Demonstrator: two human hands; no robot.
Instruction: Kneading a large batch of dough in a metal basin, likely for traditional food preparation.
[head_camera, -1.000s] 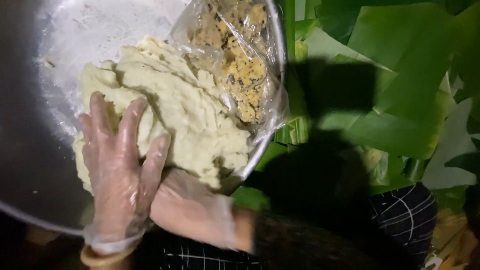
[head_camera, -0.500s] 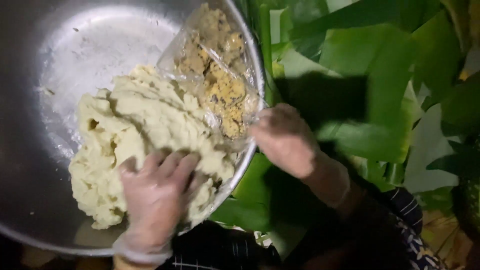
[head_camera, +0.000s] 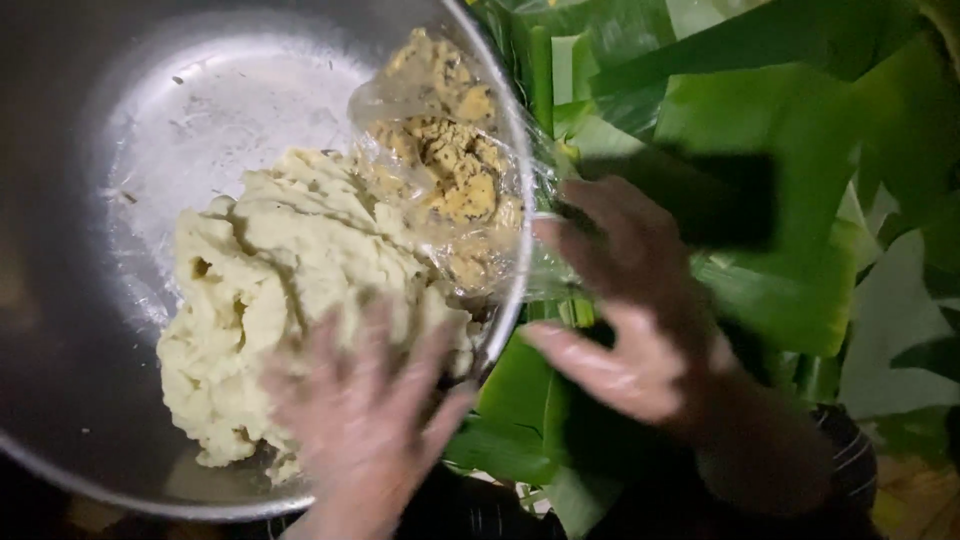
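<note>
The left hand (head_camera: 365, 425), covered by a thin clear plastic glove, lies spread wide with its fingers fanned apart, palm down on the near edge of a large lump of pale cream, rough-textured dough (head_camera: 290, 310). It grips nothing; the fingertips press onto the dough's surface, and the hand is blurred by motion.

The right hand (head_camera: 625, 320), also in a clear glove, hovers just outside the rim of the big round shiny metal bowl (head_camera: 100, 300) that holds the dough. Its fingers are loosely open and curved, with the thumb pointing back toward the bowl. It is empty as far as can be seen, though blur makes it hard to tell whether the fingertips brush the edge of the clear plastic bag (head_camera: 450, 190) draped over the bowl's rim beside them.

That crumpled bag, just beyond the left hand's fingertips and up against the dough, contains a yellowish, crumbly filling flecked with dark specks. The dough fills the bowl's side nearest both hands; the far side of the bowl shows bare, floured metal.

Under and beyond the right hand lie broad, glossy green banana leaves (head_camera: 800, 110), overlapping in layers. The surroundings are dim, with dark shadow along the bottom edge.
</note>
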